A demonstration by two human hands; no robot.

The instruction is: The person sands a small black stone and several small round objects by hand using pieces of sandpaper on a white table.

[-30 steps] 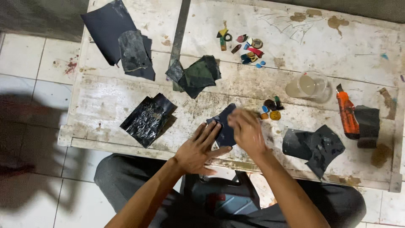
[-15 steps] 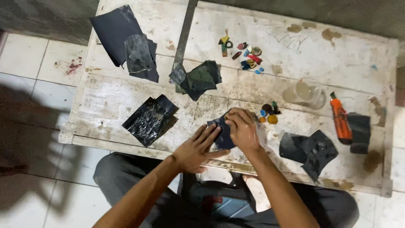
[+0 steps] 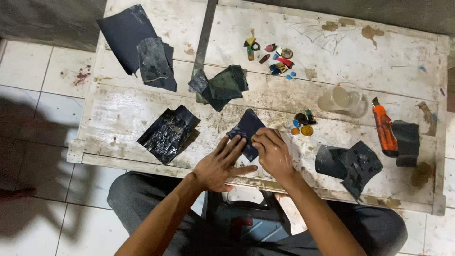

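A small dark blue sheet (image 3: 247, 128) lies on the worn white wooden table (image 3: 332, 71) near its front edge. My left hand (image 3: 220, 163) rests flat with its fingers spread, pressing the sheet's lower left part. My right hand (image 3: 274, 152) is curled over the sheet's right edge, its fingertips pinching there. Whether the right hand also holds a small tool is hidden by the fingers. A few coloured small pieces (image 3: 302, 123) lie just right of my right hand.
Dark sheets lie around: a large one (image 3: 127, 35) at back left, a crumpled pile (image 3: 220, 86), a shiny one (image 3: 168, 132), cut pieces (image 3: 353, 163) at right. An orange utility knife (image 3: 384, 129), a clear cup (image 3: 346, 98) and more coloured bits (image 3: 275, 54) are on the table.
Both hands shifted slightly on the blue sheet; the left hand now lies flatter over its lower corner. The camera view moved a little.
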